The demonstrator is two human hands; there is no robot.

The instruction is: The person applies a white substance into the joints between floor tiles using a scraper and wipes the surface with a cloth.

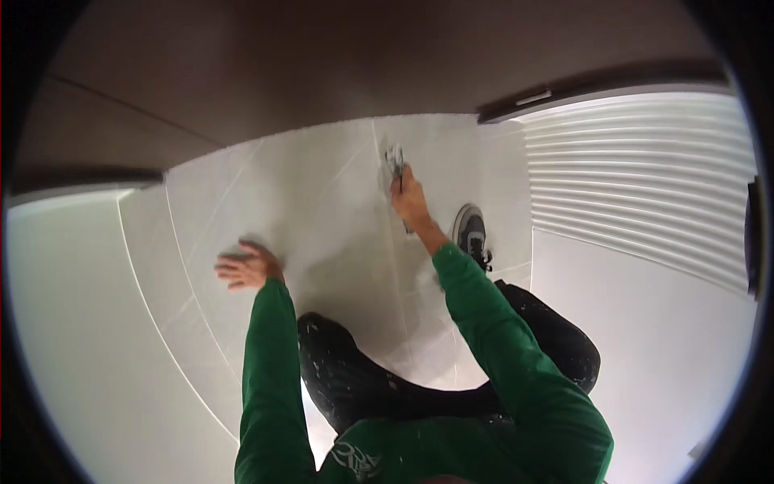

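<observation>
My left hand (248, 264) is spread on or just above the pale tiled floor (298, 194), with nothing in it. Farther ahead and to the right, my right hand (409, 202) is closed around a hand tool with a silvery metal head (394, 155). The head points away from me and lies along a joint between the tiles. Behind the wrist a bit of the tool's end shows. My fingers cover most of its handle, so its exact kind cannot be made out.
Across the far side stands a dark brown panel (322, 56). A white ribbed panel (629, 177) is at the right, and a smooth pale wall (64, 306) at the left. My dark shoe (470, 230) rests beside my right forearm; my left knee (318, 331) is bent low.
</observation>
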